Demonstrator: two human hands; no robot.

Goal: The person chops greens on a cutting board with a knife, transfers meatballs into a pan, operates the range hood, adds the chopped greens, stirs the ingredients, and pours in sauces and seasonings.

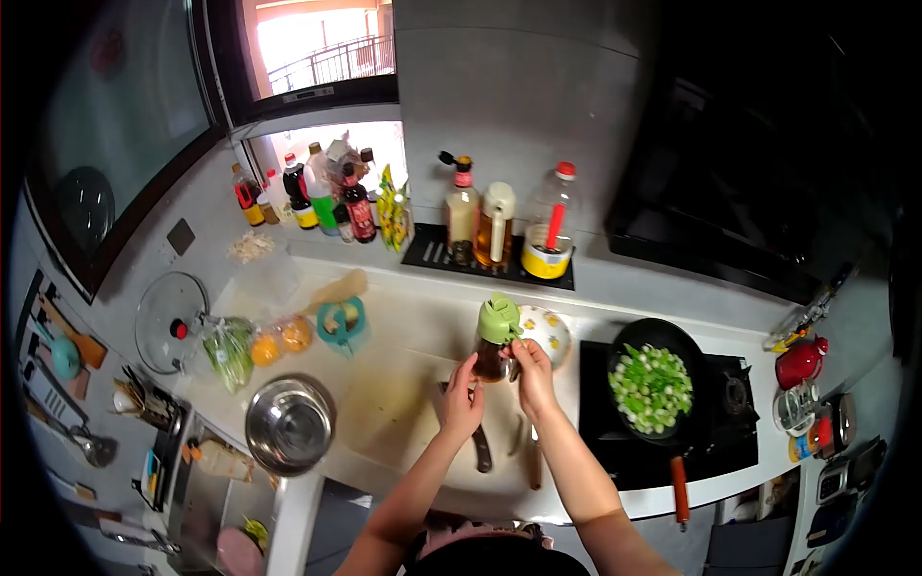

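Observation:
A pouring bottle (pixel 493 357) with a green lid and dark liquid is held up over the counter, between both hands. My right hand (pixel 534 372) is closed around its handle side. From the other side, my left hand (pixel 461 403) grips the bottle low down, its fingertips partly hidden. Beneath my hands lies a knife with a dark handle (pixel 482 451), its blade mostly covered. Just behind the bottle is a white plate (pixel 552 336) with a yellow pattern. To the right, a black frying pan (pixel 626 344) holds chopped green vegetables (pixel 653 389).
The pan stands on a black stove (pixel 597 413), its wooden handle (pixel 680 490) pointing toward me. Bottles line a black shelf (pixel 432 254) behind. At left are a steel bowl (pixel 290 427), bagged greens (pixel 229 353), oranges (pixel 295 333) and a glass lid (pixel 158 322).

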